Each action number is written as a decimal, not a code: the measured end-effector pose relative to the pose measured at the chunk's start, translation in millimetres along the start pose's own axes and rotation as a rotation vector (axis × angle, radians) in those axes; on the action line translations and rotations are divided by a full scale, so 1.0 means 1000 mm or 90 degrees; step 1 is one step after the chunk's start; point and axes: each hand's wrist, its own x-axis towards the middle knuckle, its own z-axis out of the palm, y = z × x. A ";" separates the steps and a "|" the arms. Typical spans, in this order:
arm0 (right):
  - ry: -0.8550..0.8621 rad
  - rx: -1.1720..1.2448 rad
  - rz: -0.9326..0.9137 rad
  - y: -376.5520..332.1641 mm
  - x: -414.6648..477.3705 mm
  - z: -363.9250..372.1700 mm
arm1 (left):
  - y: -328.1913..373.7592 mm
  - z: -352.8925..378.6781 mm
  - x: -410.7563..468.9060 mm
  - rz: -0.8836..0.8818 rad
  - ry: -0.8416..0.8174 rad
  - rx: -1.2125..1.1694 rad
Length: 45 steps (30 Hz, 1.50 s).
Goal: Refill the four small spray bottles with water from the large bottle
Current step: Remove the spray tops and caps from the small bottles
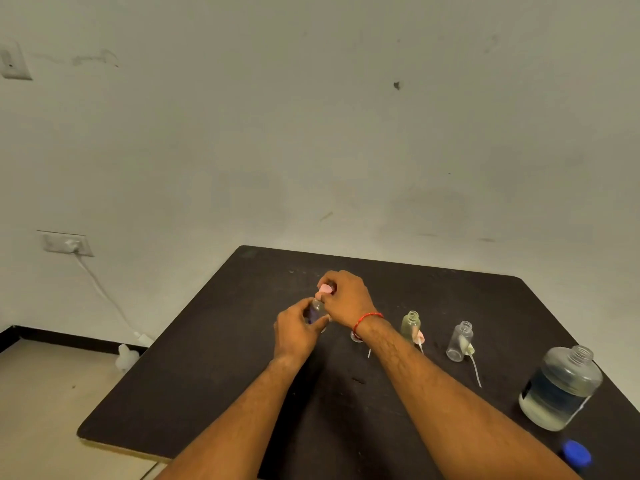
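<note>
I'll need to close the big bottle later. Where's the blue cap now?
The blue cap lies on the table at the head view's lower right, just nearer the person than the large bottle.

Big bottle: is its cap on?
No, the big bottle stands with an open neck, and the blue cap lies on the table near it.

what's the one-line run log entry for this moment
left hand holds small spray bottle | right hand grips its pink spray head | large bottle uncapped, upright | blue cap on table
</note>
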 end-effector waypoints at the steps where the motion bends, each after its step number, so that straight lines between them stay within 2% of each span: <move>1: 0.013 0.015 -0.002 0.001 -0.001 -0.001 | -0.001 0.000 0.000 0.000 0.003 0.000; 8: 0.149 0.149 0.051 0.008 -0.010 0.000 | -0.006 -0.003 0.002 -0.009 0.020 0.001; 11: 0.168 0.178 0.060 0.015 -0.016 0.007 | -0.009 -0.003 0.003 -0.015 0.018 0.003; 14: 0.143 0.198 0.053 0.021 -0.022 0.011 | -0.012 -0.005 0.003 -0.023 0.019 0.006; 27: 0.140 0.138 0.100 0.023 -0.034 0.027 | -0.025 -0.005 0.006 -0.018 0.035 0.016; 33: 0.119 0.131 0.160 0.032 -0.042 0.051 | -0.030 -0.003 0.006 -0.021 0.035 0.022; 45: 0.208 0.000 0.179 0.039 -0.047 0.072 | -0.036 0.002 0.007 -0.031 0.024 0.020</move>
